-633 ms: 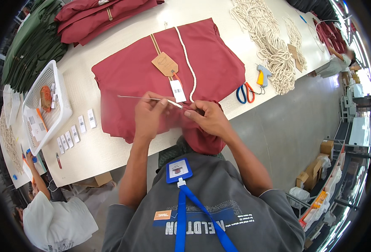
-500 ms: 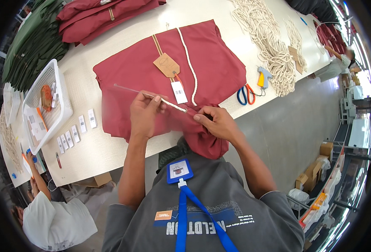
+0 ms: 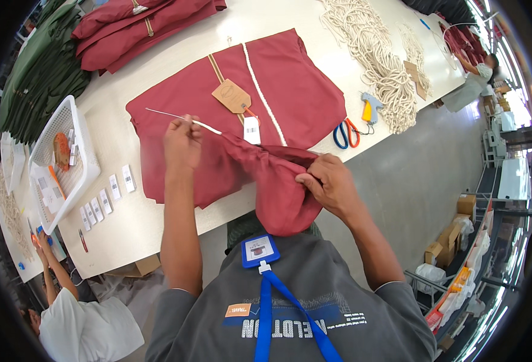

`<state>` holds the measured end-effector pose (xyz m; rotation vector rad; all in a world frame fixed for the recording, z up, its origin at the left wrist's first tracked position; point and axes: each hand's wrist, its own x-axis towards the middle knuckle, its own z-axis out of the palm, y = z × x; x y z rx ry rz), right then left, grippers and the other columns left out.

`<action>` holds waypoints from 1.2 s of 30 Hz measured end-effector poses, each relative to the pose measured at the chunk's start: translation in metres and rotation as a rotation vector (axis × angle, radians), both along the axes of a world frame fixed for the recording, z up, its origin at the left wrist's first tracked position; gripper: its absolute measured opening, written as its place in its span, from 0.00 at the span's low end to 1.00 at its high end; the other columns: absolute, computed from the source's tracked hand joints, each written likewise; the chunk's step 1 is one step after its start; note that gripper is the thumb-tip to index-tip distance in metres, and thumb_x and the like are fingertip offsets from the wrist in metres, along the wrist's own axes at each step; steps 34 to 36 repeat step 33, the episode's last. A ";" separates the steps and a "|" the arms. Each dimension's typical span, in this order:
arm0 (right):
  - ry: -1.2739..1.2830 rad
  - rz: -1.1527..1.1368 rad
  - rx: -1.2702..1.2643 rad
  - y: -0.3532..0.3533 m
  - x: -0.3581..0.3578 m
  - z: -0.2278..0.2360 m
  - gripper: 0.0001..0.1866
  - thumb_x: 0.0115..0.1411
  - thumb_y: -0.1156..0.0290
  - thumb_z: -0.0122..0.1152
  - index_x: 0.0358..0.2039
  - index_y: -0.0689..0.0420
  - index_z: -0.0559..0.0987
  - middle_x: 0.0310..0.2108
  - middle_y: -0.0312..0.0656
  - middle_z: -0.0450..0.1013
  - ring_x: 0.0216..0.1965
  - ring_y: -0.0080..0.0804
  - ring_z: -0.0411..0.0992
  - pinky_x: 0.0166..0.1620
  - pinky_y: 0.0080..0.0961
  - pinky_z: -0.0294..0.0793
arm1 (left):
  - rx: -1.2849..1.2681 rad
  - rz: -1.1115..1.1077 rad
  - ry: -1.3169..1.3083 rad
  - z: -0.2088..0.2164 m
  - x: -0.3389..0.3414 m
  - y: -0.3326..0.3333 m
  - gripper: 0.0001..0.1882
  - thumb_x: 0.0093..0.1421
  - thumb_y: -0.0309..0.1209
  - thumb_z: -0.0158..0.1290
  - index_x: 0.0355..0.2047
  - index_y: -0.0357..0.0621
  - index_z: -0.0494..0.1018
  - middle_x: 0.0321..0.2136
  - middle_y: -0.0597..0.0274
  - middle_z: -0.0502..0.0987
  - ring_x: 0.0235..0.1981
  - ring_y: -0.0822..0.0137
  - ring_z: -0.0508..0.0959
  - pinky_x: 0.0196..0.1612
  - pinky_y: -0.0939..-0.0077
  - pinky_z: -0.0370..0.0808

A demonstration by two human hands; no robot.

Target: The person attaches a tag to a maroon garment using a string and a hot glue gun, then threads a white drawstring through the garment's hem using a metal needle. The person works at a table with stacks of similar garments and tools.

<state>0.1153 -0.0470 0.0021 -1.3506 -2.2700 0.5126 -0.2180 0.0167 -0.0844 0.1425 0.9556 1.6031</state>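
A dark red fabric garment lies spread on the table, its near part bunched and hanging over the edge. A white drawcord comes out of the bunched fabric, joined to a thin metal rod. The fingers of my left hand are pinched where rod and cord meet. At the right, my right hand grips the bunched fabric near its edge. More white cord runs across the garment top. A brown paper tag and a white barcode label rest on it.
Scissors, a glue gun and a heap of cords lie to the right. At left are a white basket, several labels, green garments and folded red ones. A co-worker is at lower left.
My left hand has moved left and up with the rod and cord, drawing the cord away from the fabric. My right hand has shifted slightly right and down, stretching the bunched fabric.
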 end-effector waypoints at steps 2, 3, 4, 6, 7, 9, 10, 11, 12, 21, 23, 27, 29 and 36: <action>0.033 0.037 0.128 -0.004 0.013 -0.001 0.13 0.55 0.60 0.73 0.24 0.54 0.80 0.32 0.41 0.74 0.47 0.45 0.72 0.49 0.41 0.71 | 0.004 0.020 0.014 -0.008 -0.019 0.020 0.03 0.69 0.21 0.51 0.37 0.40 0.68 0.35 0.55 0.77 0.27 0.72 0.75 0.28 0.82 0.73; 0.020 0.015 0.139 -0.007 0.020 -0.001 0.13 0.54 0.61 0.74 0.24 0.55 0.81 0.36 0.41 0.73 0.51 0.46 0.70 0.52 0.42 0.70 | 0.022 0.030 0.017 -0.010 -0.030 0.030 0.03 0.69 0.21 0.50 0.37 0.39 0.67 0.36 0.54 0.77 0.28 0.72 0.74 0.28 0.82 0.73; -0.012 -0.010 0.134 -0.010 0.028 -0.001 0.12 0.54 0.62 0.74 0.25 0.55 0.81 0.40 0.41 0.72 0.55 0.48 0.68 0.54 0.43 0.69 | 0.003 0.062 0.058 -0.011 -0.042 0.044 0.02 0.68 0.20 0.50 0.38 0.38 0.68 0.36 0.54 0.77 0.28 0.72 0.74 0.28 0.82 0.72; -0.012 -0.018 0.073 -0.009 0.046 0.001 0.13 0.54 0.62 0.74 0.24 0.56 0.81 0.48 0.42 0.70 0.61 0.52 0.63 0.58 0.45 0.68 | 0.005 0.113 0.124 -0.012 -0.064 0.072 0.01 0.68 0.19 0.49 0.39 0.36 0.69 0.36 0.53 0.76 0.28 0.73 0.74 0.27 0.82 0.72; -0.011 -0.025 0.056 -0.008 0.053 0.003 0.13 0.54 0.63 0.74 0.24 0.57 0.81 0.47 0.42 0.70 0.60 0.52 0.64 0.58 0.44 0.68 | -0.019 0.114 0.148 -0.011 -0.075 0.084 0.02 0.68 0.21 0.50 0.39 0.34 0.69 0.36 0.53 0.77 0.27 0.74 0.74 0.27 0.83 0.72; 0.071 -0.013 0.008 -0.004 0.057 0.004 0.11 0.56 0.65 0.73 0.24 0.58 0.80 0.47 0.42 0.71 0.59 0.52 0.65 0.58 0.44 0.68 | -0.087 0.147 0.179 -0.004 -0.089 0.098 0.07 0.68 0.26 0.53 0.41 0.32 0.70 0.36 0.55 0.78 0.25 0.75 0.74 0.26 0.84 0.72; 0.094 0.038 -0.017 0.000 0.056 0.005 0.11 0.56 0.66 0.72 0.24 0.58 0.80 0.47 0.42 0.71 0.59 0.52 0.65 0.58 0.44 0.68 | -0.094 0.010 0.316 0.000 -0.088 0.094 0.09 0.68 0.28 0.55 0.40 0.32 0.71 0.38 0.54 0.78 0.24 0.75 0.74 0.26 0.84 0.72; 0.154 0.090 -0.034 0.002 0.053 0.007 0.11 0.57 0.67 0.71 0.24 0.58 0.80 0.47 0.42 0.71 0.59 0.52 0.66 0.58 0.44 0.68 | -0.148 -0.112 0.441 0.008 -0.083 0.089 0.12 0.67 0.30 0.56 0.40 0.31 0.71 0.39 0.53 0.78 0.23 0.74 0.75 0.25 0.84 0.72; 0.214 0.140 -0.057 0.005 0.048 0.009 0.10 0.57 0.68 0.71 0.24 0.58 0.80 0.47 0.42 0.71 0.59 0.51 0.66 0.58 0.44 0.68 | -0.277 -0.227 0.556 0.020 -0.074 0.083 0.14 0.66 0.32 0.58 0.40 0.30 0.71 0.40 0.52 0.78 0.23 0.74 0.76 0.25 0.84 0.71; 0.653 0.627 -0.274 0.046 -0.010 0.032 0.11 0.66 0.71 0.60 0.25 0.56 0.74 0.20 0.41 0.68 0.24 0.43 0.69 0.37 0.38 0.73 | 0.247 -0.666 1.292 0.176 0.126 -0.095 0.17 0.56 0.23 0.62 0.47 0.41 0.79 0.29 0.61 0.82 0.25 0.65 0.79 0.30 0.73 0.73; 0.657 0.633 -0.294 0.049 -0.016 0.032 0.14 0.66 0.67 0.61 0.23 0.55 0.73 0.19 0.42 0.68 0.22 0.42 0.69 0.28 0.37 0.67 | 0.176 -0.535 1.441 0.181 0.145 -0.102 0.13 0.53 0.21 0.62 0.41 0.40 0.80 0.25 0.60 0.80 0.25 0.61 0.79 0.29 0.73 0.73; 0.286 0.903 -0.100 0.065 -0.003 0.010 0.20 0.65 0.54 0.61 0.20 0.52 0.74 0.18 0.41 0.71 0.23 0.44 0.73 0.28 0.37 0.69 | -0.158 -0.490 1.687 0.175 0.158 -0.149 0.10 0.49 0.21 0.63 0.33 0.42 0.82 0.27 0.56 0.80 0.26 0.56 0.78 0.30 0.66 0.74; 0.263 0.932 -0.072 0.093 -0.001 -0.012 0.21 0.63 0.51 0.61 0.20 0.51 0.75 0.17 0.40 0.71 0.23 0.43 0.74 0.28 0.40 0.70 | -0.336 -0.478 1.745 0.178 0.151 -0.177 0.10 0.49 0.22 0.64 0.34 0.42 0.83 0.27 0.57 0.80 0.29 0.56 0.79 0.32 0.66 0.75; 0.142 1.051 -0.048 0.097 0.005 -0.039 0.16 0.61 0.59 0.66 0.20 0.51 0.74 0.20 0.39 0.73 0.24 0.41 0.74 0.31 0.39 0.71 | -0.631 -0.593 1.769 0.171 0.182 -0.206 0.11 0.47 0.25 0.66 0.34 0.45 0.84 0.28 0.60 0.82 0.45 0.56 0.80 0.47 0.67 0.74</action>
